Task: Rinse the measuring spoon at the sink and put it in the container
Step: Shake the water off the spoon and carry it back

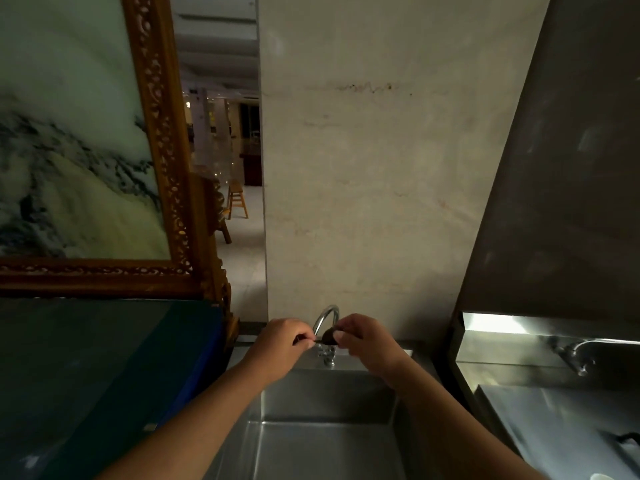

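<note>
A small dark measuring spoon (327, 336) is held between both hands just under the curved chrome faucet (325, 318), above the back of the steel sink (311, 441). My left hand (282, 342) pinches its thin handle. My right hand (363, 339) closes around the dark bowl, thumb pressed on it. Whether water is running is not visible. No container can be made out.
A dark counter with a blue edge (104, 375) lies to the left, under a carved wooden frame (166, 188). A pale wall stands behind the faucet. To the right is a second steel basin (554, 420) with its own tap (575, 355).
</note>
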